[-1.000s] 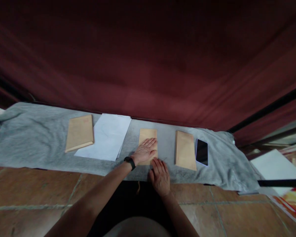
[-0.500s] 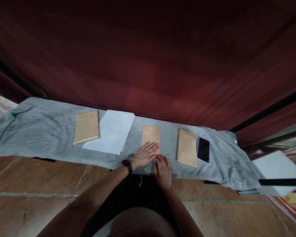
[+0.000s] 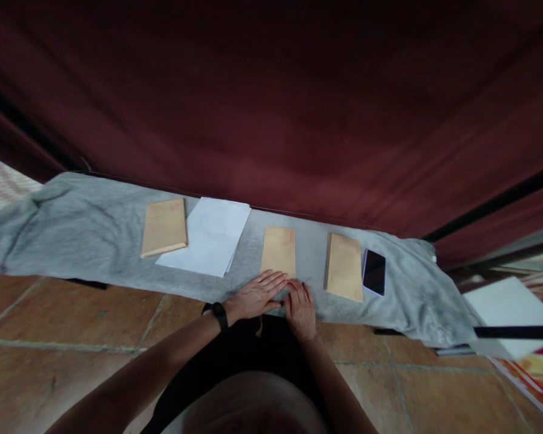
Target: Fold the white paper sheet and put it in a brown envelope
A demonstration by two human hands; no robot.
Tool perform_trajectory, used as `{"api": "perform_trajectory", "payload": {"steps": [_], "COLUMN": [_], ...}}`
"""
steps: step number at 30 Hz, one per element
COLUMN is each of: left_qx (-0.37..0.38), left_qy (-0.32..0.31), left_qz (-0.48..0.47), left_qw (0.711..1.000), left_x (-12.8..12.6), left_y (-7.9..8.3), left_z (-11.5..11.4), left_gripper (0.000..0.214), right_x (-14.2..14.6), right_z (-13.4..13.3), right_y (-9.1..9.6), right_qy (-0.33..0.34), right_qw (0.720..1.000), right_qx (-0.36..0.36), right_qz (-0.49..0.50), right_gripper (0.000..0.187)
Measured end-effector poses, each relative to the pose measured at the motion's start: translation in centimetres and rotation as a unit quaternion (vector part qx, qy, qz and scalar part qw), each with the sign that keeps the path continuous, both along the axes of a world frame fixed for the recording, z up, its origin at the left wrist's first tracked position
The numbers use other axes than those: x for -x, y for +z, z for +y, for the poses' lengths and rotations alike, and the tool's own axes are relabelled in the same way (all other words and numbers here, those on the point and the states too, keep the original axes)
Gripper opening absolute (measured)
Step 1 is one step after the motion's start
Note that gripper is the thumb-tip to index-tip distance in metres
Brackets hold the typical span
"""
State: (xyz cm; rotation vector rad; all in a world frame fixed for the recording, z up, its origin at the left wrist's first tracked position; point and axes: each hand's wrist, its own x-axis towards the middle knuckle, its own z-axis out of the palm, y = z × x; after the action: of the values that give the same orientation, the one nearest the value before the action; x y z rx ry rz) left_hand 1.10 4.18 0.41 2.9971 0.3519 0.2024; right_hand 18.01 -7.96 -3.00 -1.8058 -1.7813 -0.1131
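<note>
A tan envelope point(image 3: 279, 250) lies in the middle of a grey cloth point(image 3: 72, 235) spread on the floor. My left hand point(image 3: 256, 295) rests flat and open at the envelope's near edge, fingers stretched out, a black band on the wrist. My right hand point(image 3: 301, 310) lies open just right of it on the cloth, fingertips near the envelope's lower right corner. Neither hand holds anything.
A stack of tan envelopes point(image 3: 344, 266) and a dark phone point(image 3: 374, 272) lie to the right. Left of centre are white sheets point(image 3: 212, 235) and another tan envelope stack point(image 3: 164, 226). A dark red curtain point(image 3: 271, 108) hangs behind. Terracotta floor tiles point(image 3: 49, 337) are in front; papers point(image 3: 507, 304) lie at right.
Both hands have slid back toward me, off the middle envelope to its near edge. The view has shifted slightly, so everything sits a little higher in the frame.
</note>
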Motion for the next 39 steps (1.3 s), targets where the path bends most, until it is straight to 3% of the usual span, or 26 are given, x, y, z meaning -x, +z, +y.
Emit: {"api": "perform_trajectory", "payload": {"steps": [12, 16, 33, 39], "left_qx": [0.01, 0.011, -0.043, -0.049], "left_qy": [0.008, 0.018, 0.069, 0.069], "left_qz": [-0.013, -0.009, -0.05, -0.044], "left_qw": [1.0, 1.0, 0.995, 0.995], "left_x": [2.8, 2.8, 3.2, 3.1], "left_y": [-0.5, -0.8, -2.1, -2.7], "left_z": [-0.9, -1.0, -2.4, -2.3], "left_gripper": [0.069, 0.068, 0.071, 0.068], "right_x": [0.2, 1.4, 1.8, 1.8], "right_z": [-0.1, 0.3, -1.0, -1.0], "right_y": [0.5, 0.9, -0.1, 1.4], "right_qy": [0.005, 0.035, -0.019, -0.024], "right_qw": [1.0, 0.999, 0.997, 0.996], "right_qx": [0.007, 0.03, 0.031, 0.065], "right_qz": [-0.007, -0.023, -0.067, -0.055], "right_gripper": [0.04, 0.046, 0.049, 0.047]}}
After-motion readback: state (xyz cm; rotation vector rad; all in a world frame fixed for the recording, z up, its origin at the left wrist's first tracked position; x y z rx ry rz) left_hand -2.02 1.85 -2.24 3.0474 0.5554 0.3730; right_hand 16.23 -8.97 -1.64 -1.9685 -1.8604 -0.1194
